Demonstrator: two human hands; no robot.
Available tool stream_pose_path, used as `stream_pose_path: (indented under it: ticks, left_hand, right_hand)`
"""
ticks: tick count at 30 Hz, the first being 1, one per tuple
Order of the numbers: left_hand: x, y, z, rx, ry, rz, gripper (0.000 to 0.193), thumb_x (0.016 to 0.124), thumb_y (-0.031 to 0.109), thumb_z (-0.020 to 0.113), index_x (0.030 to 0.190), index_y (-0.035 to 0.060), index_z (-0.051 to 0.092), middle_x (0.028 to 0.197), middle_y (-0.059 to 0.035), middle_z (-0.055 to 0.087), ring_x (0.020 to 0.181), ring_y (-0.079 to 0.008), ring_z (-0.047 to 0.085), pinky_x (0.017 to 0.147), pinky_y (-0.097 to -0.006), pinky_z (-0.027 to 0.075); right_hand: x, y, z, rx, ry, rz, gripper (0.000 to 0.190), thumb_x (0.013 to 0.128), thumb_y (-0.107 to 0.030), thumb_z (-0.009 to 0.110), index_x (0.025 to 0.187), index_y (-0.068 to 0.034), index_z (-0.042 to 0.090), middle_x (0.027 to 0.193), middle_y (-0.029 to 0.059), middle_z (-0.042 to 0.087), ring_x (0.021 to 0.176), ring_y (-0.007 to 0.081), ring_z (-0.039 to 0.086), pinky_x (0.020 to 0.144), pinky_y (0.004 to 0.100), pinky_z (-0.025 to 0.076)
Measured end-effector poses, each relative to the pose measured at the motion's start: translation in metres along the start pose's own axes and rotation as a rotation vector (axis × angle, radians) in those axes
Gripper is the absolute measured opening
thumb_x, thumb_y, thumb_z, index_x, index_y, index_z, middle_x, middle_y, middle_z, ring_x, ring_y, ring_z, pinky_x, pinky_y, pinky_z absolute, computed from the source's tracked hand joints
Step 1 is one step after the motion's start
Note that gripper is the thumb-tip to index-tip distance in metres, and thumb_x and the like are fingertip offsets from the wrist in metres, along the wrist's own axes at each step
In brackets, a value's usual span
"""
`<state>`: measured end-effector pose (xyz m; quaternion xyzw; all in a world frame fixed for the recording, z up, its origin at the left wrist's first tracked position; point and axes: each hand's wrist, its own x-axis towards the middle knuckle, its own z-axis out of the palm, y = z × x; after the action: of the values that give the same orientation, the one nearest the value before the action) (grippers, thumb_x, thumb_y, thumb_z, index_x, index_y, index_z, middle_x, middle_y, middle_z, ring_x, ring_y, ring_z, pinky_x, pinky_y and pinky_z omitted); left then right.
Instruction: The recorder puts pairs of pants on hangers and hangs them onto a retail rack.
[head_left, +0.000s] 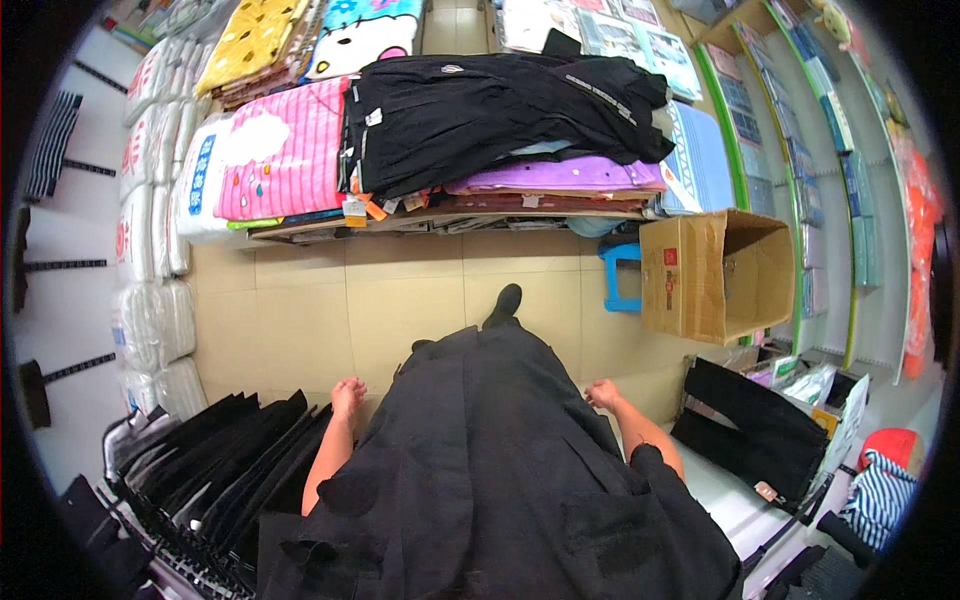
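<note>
My left hand (349, 394) hangs at my side, its fingers loosely curled around nothing. Nearest to it is a rack of dark trousers on hangers (225, 457). On the other side my right hand (602, 394) also hangs free and holds nothing. Before me, black garments (480, 112) lie spread over folded textiles on a low display table. A pink striped textile (289, 150) shows to their left, and a purple one (559, 177) beneath their front edge. Tags hang at the table's near side.
An opened cardboard box (682, 277) stands beside a blue plastic stool (622, 277) at the right. Shelves (825, 195) line the right wall. White plastic-wrapped packs (154, 225) are stacked at the left. Black trousers (754, 431) hang near my right side. Tiled floor (405, 300) lies ahead.
</note>
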<state>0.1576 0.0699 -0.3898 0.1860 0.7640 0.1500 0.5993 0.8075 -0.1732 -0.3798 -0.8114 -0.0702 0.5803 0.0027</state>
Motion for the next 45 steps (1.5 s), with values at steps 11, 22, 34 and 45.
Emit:
stream_pose_path:
  ticks: [11,22,34,45]
  left_hand:
    - [-0.056,0.121,0.145,0.296,-0.055,0.092,0.021,0.101,0.023,0.058,0.117,0.0092,0.062,0.101,-0.0029,0.071,0.088,-0.014,0.069,0.071,-0.0296,0.049]
    - [0.034,0.21,0.24,0.596,-0.23,0.142,0.023,0.098,0.019,0.059,0.115,0.0047,0.066,0.099,-0.0044,0.071,0.087,-0.0155,0.067,0.074,-0.03,0.051]
    - [0.084,0.373,0.447,0.712,-0.544,0.198,0.02,0.097,0.013,0.055,0.111,0.0045,0.067,0.093,-0.007,0.071,0.081,-0.0145,0.067,0.066,-0.0282,0.05]
    - [0.03,0.414,0.549,0.764,-0.422,0.283,0.015,0.101,0.019,0.059,0.105,0.0071,0.068,0.083,-0.0007,0.069,0.067,-0.0098,0.061,0.058,-0.0247,0.046]
  right_hand:
    - [0.084,-0.152,-0.086,0.377,0.014,-0.424,0.023,0.096,-0.024,0.062,0.099,-0.004,0.072,0.087,0.0087,0.074,0.073,0.0193,0.071,0.069,0.035,0.058]
    - [0.087,-0.113,-0.159,0.67,0.125,-0.116,0.017,0.096,-0.019,0.059,0.1,-0.006,0.069,0.085,0.0068,0.072,0.066,0.0163,0.068,0.058,0.0291,0.052]
    - [0.014,-0.106,-0.181,0.766,0.553,-0.145,0.022,0.099,-0.019,0.06,0.102,0.0,0.071,0.084,0.009,0.072,0.066,0.0155,0.069,0.062,0.0295,0.056]
    - [-0.006,-0.13,-0.436,1.281,1.057,-0.415,0.025,0.102,-0.015,0.059,0.125,-0.006,0.062,0.102,0.0056,0.07,0.065,0.0111,0.063,0.059,0.0244,0.05]
